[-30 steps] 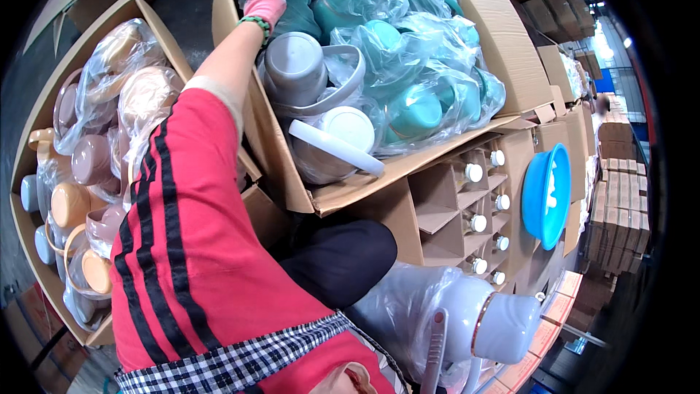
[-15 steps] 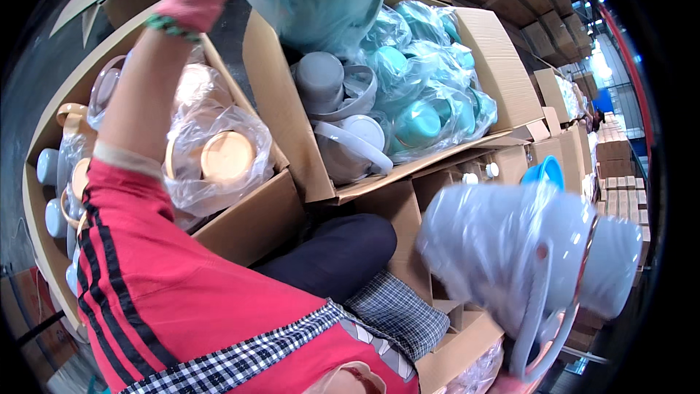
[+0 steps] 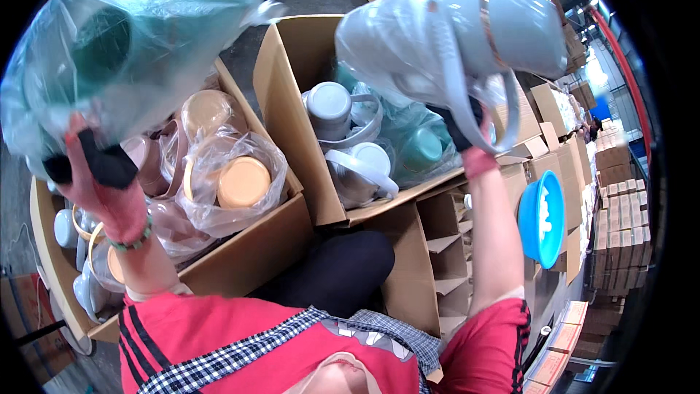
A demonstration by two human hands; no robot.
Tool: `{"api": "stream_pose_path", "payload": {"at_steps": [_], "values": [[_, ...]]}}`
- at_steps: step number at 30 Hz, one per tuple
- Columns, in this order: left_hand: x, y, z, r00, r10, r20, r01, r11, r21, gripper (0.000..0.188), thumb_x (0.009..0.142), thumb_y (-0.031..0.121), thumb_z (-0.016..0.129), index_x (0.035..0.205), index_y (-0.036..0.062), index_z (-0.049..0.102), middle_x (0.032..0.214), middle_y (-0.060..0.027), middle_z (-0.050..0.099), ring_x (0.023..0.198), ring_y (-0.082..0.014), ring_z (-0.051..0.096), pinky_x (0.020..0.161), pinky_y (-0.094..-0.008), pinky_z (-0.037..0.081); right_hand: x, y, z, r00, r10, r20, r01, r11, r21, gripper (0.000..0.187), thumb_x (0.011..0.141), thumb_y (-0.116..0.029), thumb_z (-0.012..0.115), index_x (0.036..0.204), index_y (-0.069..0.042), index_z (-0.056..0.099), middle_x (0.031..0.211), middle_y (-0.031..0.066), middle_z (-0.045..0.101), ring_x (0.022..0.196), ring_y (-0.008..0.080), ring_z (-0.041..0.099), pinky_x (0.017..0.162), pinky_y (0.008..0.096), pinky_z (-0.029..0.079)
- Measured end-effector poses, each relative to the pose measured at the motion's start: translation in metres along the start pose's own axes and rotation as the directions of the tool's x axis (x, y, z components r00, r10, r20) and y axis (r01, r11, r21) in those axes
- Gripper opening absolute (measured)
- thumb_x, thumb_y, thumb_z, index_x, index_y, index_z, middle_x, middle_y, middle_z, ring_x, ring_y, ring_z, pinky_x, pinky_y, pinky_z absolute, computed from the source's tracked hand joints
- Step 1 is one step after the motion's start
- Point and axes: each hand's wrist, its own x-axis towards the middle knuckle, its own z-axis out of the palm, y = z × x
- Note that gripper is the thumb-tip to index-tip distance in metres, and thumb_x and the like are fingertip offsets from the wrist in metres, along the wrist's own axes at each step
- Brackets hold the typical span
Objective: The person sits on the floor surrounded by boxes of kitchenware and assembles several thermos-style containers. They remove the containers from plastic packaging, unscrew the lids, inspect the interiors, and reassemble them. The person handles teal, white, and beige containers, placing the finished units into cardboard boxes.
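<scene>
Head view: both hands are aloft from where I stand, each with a bagged load above open cartons. The left hand sits under the lower edge of a teal bundle, thumb against the plastic; the other fingers are partly hidden, though they seem closed enough to bear it. The right hand is beneath a grey flask, which lies nearly on its side, its fingers gathered at the underside near the loop handle. How tightly they grip, I can't tell.

I'd expect the flask to be stiff and fairly bulky, the loose film slippery (gloves ought to help there), so the handle or the bare body offers the surest hold. The teal bundle looks baggy outside with something firm within; better to catch the hard part than a fold of film.

The bundle spreads above and beyond the left fingers, over the left carton; the flask stretches both ways above the right fingers, over the middle carton and its grey containers.
</scene>
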Motion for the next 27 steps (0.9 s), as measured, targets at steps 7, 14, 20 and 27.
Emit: {"api": "stream_pose_path", "payload": {"at_steps": [7, 14, 20, 27], "values": [[-0.033, 0.000, -0.013, 0.992, -0.123, 0.004, 0.123, 0.990, -0.062, 0.020, 0.075, -0.004, 0.057, 0.095, -0.0070, 0.056, 0.085, -0.0123, 0.060, 0.076, -0.0189, 0.059, 0.075, -0.0301, 0.048, 0.101, 0.113, 0.030, 0.941, 0.218, 0.260, -0.139, 0.946, -0.294, 0.042, 0.071, -0.004, 0.063, 0.107, -0.001, 0.041, 0.082, 0.0128, 0.057, 0.068, 0.0221, 0.059, 0.049, 0.0351, 0.050], [-0.058, 0.004, 0.004, 0.972, -0.168, 0.166, 0.193, 0.971, -0.143, 0.039, 0.078, -0.006, 0.051, 0.117, -0.0022, 0.043, 0.100, -0.0152, 0.055, 0.087, -0.0236, 0.055, 0.078, -0.0364, 0.047, 0.153, 0.178, 0.050, 0.920, 0.289, 0.267, -0.015, 0.704, -0.710, 0.048, 0.068, -0.012, 0.068, 0.109, 0.006, 0.050, 0.099, 0.0140, 0.059, 0.086, 0.0227, 0.058, 0.074, 0.0302, 0.047], [-0.065, -0.007, 0.021, 0.959, -0.184, 0.215, 0.227, 0.954, -0.197, 0.039, 0.078, -0.008, 0.050, 0.116, -0.0027, 0.044, 0.102, -0.0164, 0.055, 0.088, -0.0247, 0.055, 0.079, -0.0382, 0.047, 0.187, 0.223, 0.014, 0.906, 0.316, 0.282, 0.127, 0.433, -0.892, 0.042, 0.071, -0.022, 0.063, 0.101, 0.005, 0.055, 0.097, 0.0194, 0.061, 0.090, 0.0275, 0.058, 0.077, 0.0337, 0.045], [-0.075, -0.017, 0.002, 0.960, -0.212, 0.185, 0.236, 0.965, -0.117, 0.040, 0.076, -0.009, 0.052, 0.115, -0.0034, 0.045, 0.099, -0.0161, 0.056, 0.085, -0.0242, 0.056, 0.077, -0.0364, 0.047, 0.113, 0.195, 0.030, 0.958, 0.052, 0.281, 0.207, 0.553, -0.807, 0.037, 0.075, -0.025, 0.062, 0.102, 0.000, 0.057, 0.096, 0.0157, 0.061, 0.089, 0.0276, 0.057, 0.077, 0.0335, 0.043]]}}
